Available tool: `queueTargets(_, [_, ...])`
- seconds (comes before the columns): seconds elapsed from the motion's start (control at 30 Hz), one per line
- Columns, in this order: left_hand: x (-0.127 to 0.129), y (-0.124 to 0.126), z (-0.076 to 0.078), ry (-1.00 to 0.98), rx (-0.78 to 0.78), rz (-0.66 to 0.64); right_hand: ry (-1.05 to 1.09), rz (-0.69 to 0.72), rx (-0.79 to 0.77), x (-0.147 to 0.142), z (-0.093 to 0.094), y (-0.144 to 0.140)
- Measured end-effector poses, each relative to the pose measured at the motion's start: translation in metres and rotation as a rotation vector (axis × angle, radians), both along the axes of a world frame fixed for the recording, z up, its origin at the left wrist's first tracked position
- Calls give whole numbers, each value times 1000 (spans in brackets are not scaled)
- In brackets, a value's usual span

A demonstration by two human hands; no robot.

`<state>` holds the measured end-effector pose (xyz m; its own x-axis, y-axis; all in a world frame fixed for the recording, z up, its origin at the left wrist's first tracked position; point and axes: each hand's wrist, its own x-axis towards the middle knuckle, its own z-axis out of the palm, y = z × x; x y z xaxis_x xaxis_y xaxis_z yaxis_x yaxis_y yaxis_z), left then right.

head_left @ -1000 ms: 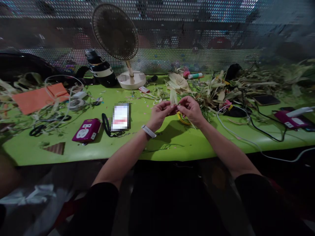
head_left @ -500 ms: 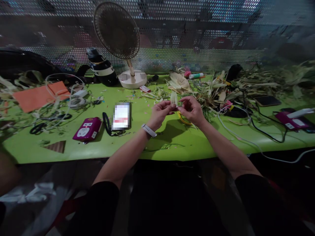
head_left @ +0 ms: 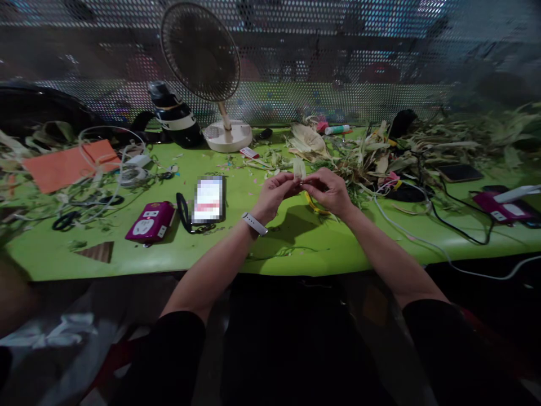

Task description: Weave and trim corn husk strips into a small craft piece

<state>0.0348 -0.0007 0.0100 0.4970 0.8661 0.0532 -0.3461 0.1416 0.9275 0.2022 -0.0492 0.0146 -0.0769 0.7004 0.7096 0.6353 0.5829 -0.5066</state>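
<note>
fingers of both hands meet on a small pale husk piece, pinched narrow at its lower end; the strip stands upright above the fingertips, held in the air just over the worktop. left hand grips from the left, white watch on its wrist; right hand closes in from the right, thumb and forefinger touching the same piece. exact fold or twist between the fingers too small to tell.

step in hand, as judged: shaping or splitting the husk strip between the fingertips. next move likely calls for a steady pinch by one hand while the other pulls or rolls, with care not to tear the thin strip.

outward: yellow-handled tool lies on the worktop just under the right hand. husk pile behind and right. blurred phone and magenta device to the left, scissors further left. fan at the back.
</note>
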Motion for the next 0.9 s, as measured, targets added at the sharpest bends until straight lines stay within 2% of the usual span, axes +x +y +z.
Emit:
queueTargets(0.27, [0,-2,-1,-10,53,-17,18,5,47,4,-1,1])
queueTargets(0.6, [1,-1,-2,-15,66,-22,-16,31,12,7,1,1])
queueTargets(0.9, [0,-6,3,-104,-43,-51,-11,-8,42,6,0,4])
